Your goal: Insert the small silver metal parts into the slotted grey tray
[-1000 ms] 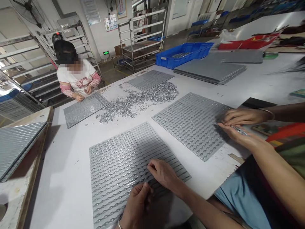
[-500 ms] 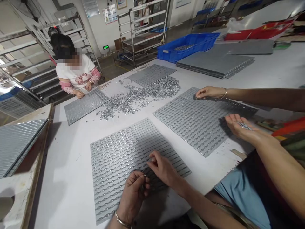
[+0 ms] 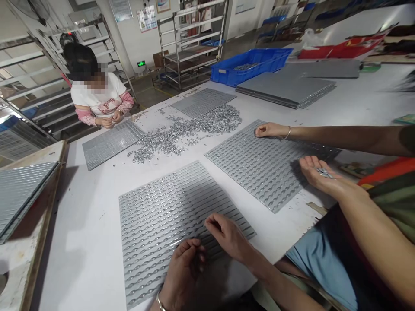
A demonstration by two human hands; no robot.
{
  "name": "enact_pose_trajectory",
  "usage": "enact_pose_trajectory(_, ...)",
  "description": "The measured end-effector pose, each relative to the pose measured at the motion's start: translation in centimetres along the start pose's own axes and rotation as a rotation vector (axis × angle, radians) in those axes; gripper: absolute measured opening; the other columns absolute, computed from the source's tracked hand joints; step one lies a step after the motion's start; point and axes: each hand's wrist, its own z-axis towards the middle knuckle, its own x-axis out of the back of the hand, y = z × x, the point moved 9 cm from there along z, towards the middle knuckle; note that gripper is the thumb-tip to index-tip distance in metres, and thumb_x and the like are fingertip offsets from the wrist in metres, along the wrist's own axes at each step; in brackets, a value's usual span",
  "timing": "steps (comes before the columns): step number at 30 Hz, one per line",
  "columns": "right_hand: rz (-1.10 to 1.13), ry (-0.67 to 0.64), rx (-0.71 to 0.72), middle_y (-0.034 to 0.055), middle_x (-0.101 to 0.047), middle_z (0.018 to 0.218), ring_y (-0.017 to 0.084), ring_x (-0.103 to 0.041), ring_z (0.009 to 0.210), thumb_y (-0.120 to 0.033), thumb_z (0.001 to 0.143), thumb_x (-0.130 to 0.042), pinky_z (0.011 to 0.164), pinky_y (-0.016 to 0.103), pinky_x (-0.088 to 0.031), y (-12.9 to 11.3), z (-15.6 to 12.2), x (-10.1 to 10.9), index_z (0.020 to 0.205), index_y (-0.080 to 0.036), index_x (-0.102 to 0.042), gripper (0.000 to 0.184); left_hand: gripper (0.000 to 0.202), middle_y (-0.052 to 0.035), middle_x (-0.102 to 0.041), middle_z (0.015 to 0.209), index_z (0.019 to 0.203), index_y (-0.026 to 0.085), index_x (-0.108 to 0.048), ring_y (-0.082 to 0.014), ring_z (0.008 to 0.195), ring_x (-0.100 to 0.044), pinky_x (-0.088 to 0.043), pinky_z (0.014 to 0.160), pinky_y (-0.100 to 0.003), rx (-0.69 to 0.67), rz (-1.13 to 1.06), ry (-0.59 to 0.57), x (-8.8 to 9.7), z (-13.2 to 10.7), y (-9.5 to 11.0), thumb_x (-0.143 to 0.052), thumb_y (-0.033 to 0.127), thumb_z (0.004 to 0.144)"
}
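Note:
A grey grooved tray (image 3: 152, 207) lies before me, with small shiny metal pieces set in rows on its left and middle part. Over its near edge, my left hand (image 3: 186, 265) is curled with thumb and fingers together; what it holds is hidden. Just right of it, my right hand (image 3: 225, 233) pinches thumb and forefinger together above the tray's grooves. Anything between those fingertips is too small to make out. Beyond the tray spreads a loose pile of metal pieces (image 3: 223, 119).
At right, a co-worker's hand (image 3: 272, 130) touches another grooved tray (image 3: 259, 172); their open palm (image 3: 319, 175) carries metal pieces. Across the table a person (image 3: 100, 97) works at a tray (image 3: 110, 142). A blue bin (image 3: 227, 75) and stacked grey sheets (image 3: 285, 88) stand behind.
My right hand has shifted slightly down, and my left hand has turned so its fingers show less. The co-worker's far hand moved left along their tray. The whole view shifted a little.

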Motion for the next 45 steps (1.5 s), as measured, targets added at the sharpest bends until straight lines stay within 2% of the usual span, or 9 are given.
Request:
enact_pose_trajectory(3,-0.148,0.039,0.002,0.0036,-0.07,0.078,0.018,-0.066,0.076,-0.027,0.095,-0.047,0.075,0.029,-0.049,0.8,1.1,-0.7,0.079,-0.021,-0.061,0.022,0.06,-0.0059,-0.071,0.083,0.097,0.014,-0.064,-0.01,0.06,-0.055,-0.034,0.05,-0.021,0.005,0.022,0.005,0.2,-0.1,0.3,-0.093,0.051,0.06)
enact_pose_trajectory(8,-0.348,-0.017,-0.058,0.0052,-0.072,0.083,0.019,-0.068,0.08,-0.023,0.096,-0.047,0.075,0.028,-0.048,1.0,1.1,-2.9,0.084,-0.02,-0.066,0.022,0.059,-0.0034,-0.07,0.075,0.083,0.019,-0.053,-0.0078,0.049,-0.047,-0.022,0.043,-0.021,-0.055,0.144,0.032,0.7,0.2,0.8,-0.085,0.065,0.066)
enact_pose_trajectory(13,-0.426,-0.033,-0.085,0.0076,-0.074,0.089,0.022,-0.07,0.085,-0.019,0.095,-0.048,0.075,0.031,-0.049,0.9,0.9,-2.9,0.085,-0.021,-0.064,0.019,0.053,0.0064,-0.047,0.052,0.077,0.014,-0.065,-0.0049,0.046,-0.034,-0.018,0.045,-0.021,-0.075,0.192,0.074,1.6,0.4,1.0,-0.09,0.059,0.063)
enact_pose_trajectory(19,-0.397,-0.01,-0.023,0.0076,-0.074,0.087,0.021,-0.071,0.082,-0.02,0.096,-0.049,0.072,0.033,-0.047,0.4,1.0,-2.4,0.081,-0.025,-0.061,0.02,0.051,-0.0009,-0.062,0.071,0.093,0.012,-0.078,-0.0102,0.064,-0.053,-0.039,0.058,-0.023,-0.034,-0.01,0.059,1.1,-0.2,1.5,-0.099,0.04,0.055)
enact_pose_trajectory(26,-0.44,-0.045,-0.058,0.0075,-0.073,0.089,0.02,-0.069,0.085,-0.016,0.096,-0.044,0.075,0.03,-0.047,0.8,1.4,-3.1,0.085,-0.019,-0.061,0.02,0.046,0.0001,-0.062,0.071,0.078,0.013,-0.07,-0.0086,0.06,-0.053,-0.035,0.053,-0.021,-0.046,-0.017,0.046,0.9,-0.4,1.3,-0.099,0.041,0.056)
enact_pose_trajectory(30,-0.364,-0.016,-0.078,0.0081,-0.073,0.093,0.021,-0.069,0.086,-0.014,0.092,-0.048,0.079,0.03,-0.049,1.1,1.5,-2.8,0.096,-0.018,-0.06,0.014,0.051,0.0,-0.062,0.072,0.082,0.012,-0.072,-0.0079,0.061,-0.054,-0.037,0.055,-0.02,-0.018,-0.055,0.061,0.8,-0.1,1.1,-0.101,0.039,0.051)
enact_pose_trajectory(33,-0.159,0.013,-0.018,0.0058,-0.072,0.087,0.019,-0.068,0.082,-0.023,0.095,-0.047,0.078,0.03,-0.05,0.0,0.4,-1.9,0.094,-0.02,-0.06,0.013,0.048,0.0003,-0.062,0.073,0.08,0.013,-0.071,-0.0081,0.063,-0.055,-0.038,0.056,-0.02,-0.007,-0.074,0.073,0.8,-0.1,1.2,-0.102,0.035,0.051)
enact_pose_trajectory(38,0.171,-0.147,-0.023,0.0006,-0.07,0.076,0.017,-0.065,0.073,-0.041,0.098,-0.048,0.071,0.026,-0.049,-1.8,-2.7,-2.2,0.083,-0.022,-0.061,0.028,0.041,0.0013,-0.06,0.066,0.077,0.015,-0.067,-0.0094,0.062,-0.052,-0.037,0.058,-0.022,-0.06,-0.007,-0.005,0.0,0.1,1.1,-0.097,0.037,0.06)
enact_pose_trajectory(45,0.157,-0.194,-0.054,-0.0019,-0.064,0.071,0.014,-0.059,0.069,-0.031,0.091,-0.052,0.064,0.024,-0.044,-0.5,-2.7,-1.8,0.075,-0.021,-0.059,0.021,0.037,0.0008,-0.061,0.066,0.08,0.013,-0.069,-0.0086,0.062,-0.05,-0.036,0.061,-0.022,-0.067,0.069,-0.026,-0.3,0.2,0.1,-0.094,0.035,0.064)
